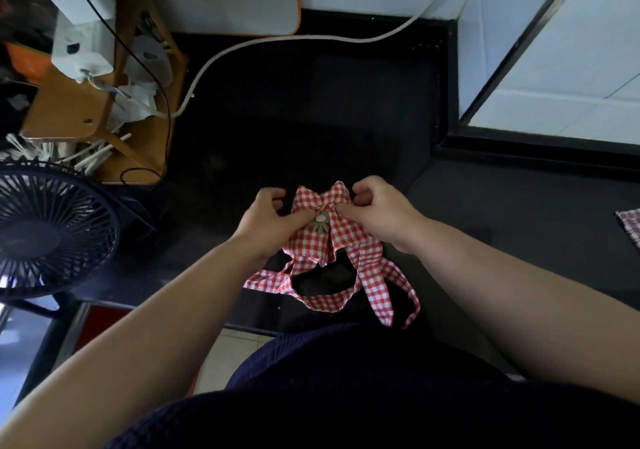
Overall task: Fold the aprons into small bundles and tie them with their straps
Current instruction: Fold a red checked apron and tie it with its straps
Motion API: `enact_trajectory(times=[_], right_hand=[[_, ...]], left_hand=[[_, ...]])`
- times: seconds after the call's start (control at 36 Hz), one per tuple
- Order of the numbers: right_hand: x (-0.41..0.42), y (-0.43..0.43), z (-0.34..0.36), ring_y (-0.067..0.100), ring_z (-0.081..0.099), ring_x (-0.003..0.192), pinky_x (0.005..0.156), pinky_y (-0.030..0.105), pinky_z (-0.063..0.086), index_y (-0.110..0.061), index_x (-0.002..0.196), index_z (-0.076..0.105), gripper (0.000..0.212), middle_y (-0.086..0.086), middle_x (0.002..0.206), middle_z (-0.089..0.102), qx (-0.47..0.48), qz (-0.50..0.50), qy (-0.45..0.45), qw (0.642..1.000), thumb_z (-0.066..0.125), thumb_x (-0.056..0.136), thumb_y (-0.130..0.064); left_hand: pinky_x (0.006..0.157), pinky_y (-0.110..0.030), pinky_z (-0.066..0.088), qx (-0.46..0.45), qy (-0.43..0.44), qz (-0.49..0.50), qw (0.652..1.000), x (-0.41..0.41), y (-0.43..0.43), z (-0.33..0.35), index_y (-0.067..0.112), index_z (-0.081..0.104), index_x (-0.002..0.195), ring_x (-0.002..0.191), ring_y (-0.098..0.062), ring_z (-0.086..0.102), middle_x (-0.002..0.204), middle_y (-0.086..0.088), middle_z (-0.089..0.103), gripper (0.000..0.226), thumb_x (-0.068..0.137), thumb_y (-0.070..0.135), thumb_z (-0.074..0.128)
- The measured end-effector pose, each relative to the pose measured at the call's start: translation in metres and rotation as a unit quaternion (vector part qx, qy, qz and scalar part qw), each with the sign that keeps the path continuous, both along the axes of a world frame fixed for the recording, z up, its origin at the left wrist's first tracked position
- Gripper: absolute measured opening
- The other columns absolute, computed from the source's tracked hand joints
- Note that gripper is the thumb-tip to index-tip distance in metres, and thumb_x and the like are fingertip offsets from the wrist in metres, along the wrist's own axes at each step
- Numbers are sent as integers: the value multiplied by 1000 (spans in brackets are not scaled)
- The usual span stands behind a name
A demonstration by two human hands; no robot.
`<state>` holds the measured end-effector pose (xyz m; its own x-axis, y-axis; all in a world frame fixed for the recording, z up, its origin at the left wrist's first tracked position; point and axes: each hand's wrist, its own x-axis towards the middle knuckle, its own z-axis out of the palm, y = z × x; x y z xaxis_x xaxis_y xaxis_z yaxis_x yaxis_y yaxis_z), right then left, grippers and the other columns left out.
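Here L grip (268,218) & R grip (377,209), fingers curled, pinch checked apron (346,235).

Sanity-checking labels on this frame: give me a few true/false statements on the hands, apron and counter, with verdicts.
1. The left hand and the right hand both pinch the red checked apron. True.
2. The straps are tied tight round the bundle. False: they trail loose toward the person.
3. A black fan stands left of the hands. True.
4. The white cable lies across the apron. False: it runs along the far side of the counter, apart from the apron.
5. A second checked cloth shows at the right edge. True.
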<state>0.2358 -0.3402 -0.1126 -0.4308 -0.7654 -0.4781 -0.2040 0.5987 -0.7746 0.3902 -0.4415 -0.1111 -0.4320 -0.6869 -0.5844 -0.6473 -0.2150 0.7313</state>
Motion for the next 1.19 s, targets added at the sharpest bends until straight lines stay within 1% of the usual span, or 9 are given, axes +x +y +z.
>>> enact_trajectory(times=[0.17, 0.33, 0.47, 0.58, 0.72, 0.83, 0.92, 1.03, 1.19], right_hand=[[6, 2, 4, 14, 60, 104, 94, 33, 50, -13, 135, 50, 48, 0, 122, 61, 34, 23, -11, 999, 52, 96, -41], [12, 12, 6, 19, 51, 123, 100, 30, 39, -16, 138, 47, 54, -1, 134, 54, 12, -52, -61, 997, 46, 96, -50], [11, 16, 13, 14, 46, 123, 93, 25, 37, -19, 149, 25, 84, -3, 139, 42, -25, -64, -62, 996, 71, 82, -39], [16, 20, 6, 21, 48, 121, 91, 29, 44, -12, 148, 21, 91, 5, 137, 43, 15, 7, 54, 998, 77, 77, -24], [21, 30, 5, 14, 53, 72, 53, 25, 36, -12, 92, 50, 16, -1, 82, 54, 54, -43, 166, 984, 56, 92, -27], [18, 28, 15, 14, 48, 64, 51, 28, 33, -14, 69, 43, 26, 1, 72, 51, 51, -99, 177, 978, 53, 90, -25], [23, 22, 31, 18, 49, 63, 55, 30, 38, -9, 66, 45, 28, 5, 65, 49, 13, -158, 92, 983, 54, 89, -23], [35, 17, 52, 24, 60, 76, 66, 29, 54, 7, 95, 64, 25, 15, 80, 60, -80, -209, -114, 968, 59, 91, -17], [44, 11, 68, 22, 61, 79, 80, 38, 52, 1, 91, 62, 17, 14, 83, 62, -140, -147, -191, 960, 64, 88, -15]], left_hand=[[83, -41, 57, 72, -53, 10, 996, 3, 3, 2, 15, 59, 99, 95, -20, 67, 102, -3, 67, 44, 80, 53, 69], [80, -35, 55, 167, 71, 114, 977, 8, 16, -4, 11, 65, 110, 92, -19, 70, 101, -5, 73, 36, 87, 38, 67], [91, -37, 53, 2, 5, -76, 997, 19, 16, -7, 22, 27, 148, 110, -18, 60, 129, 3, 56, 101, 63, 40, 77], [73, -26, 50, -121, -62, -154, 979, 20, 17, -11, 27, 29, 147, 100, -15, 58, 126, 1, 56, 74, 83, 24, 65], [52, -23, 36, -153, -140, -132, 969, 23, 11, -5, 16, 59, 97, 77, -16, 59, 84, 2, 61, 19, 89, 33, 60], [60, -27, 44, -51, -91, -104, 989, 26, 3, 5, 10, 59, 70, 67, -17, 59, 67, -2, 61, 44, 86, 50, 63], [76, -34, 52, 38, 35, -51, 997, 28, -3, 15, 5, 68, 89, 80, -21, 68, 82, -7, 71, 37, 83, 41, 71], [66, -26, 53, 35, 92, -53, 994, 30, -11, 28, 12, 68, 93, 74, -16, 68, 74, -4, 72, 9, 88, 19, 67], [68, -28, 57, 169, 226, -50, 958, 30, -13, 60, 5, 66, 106, 80, -17, 69, 93, -10, 71, 20, 97, 14, 50]])
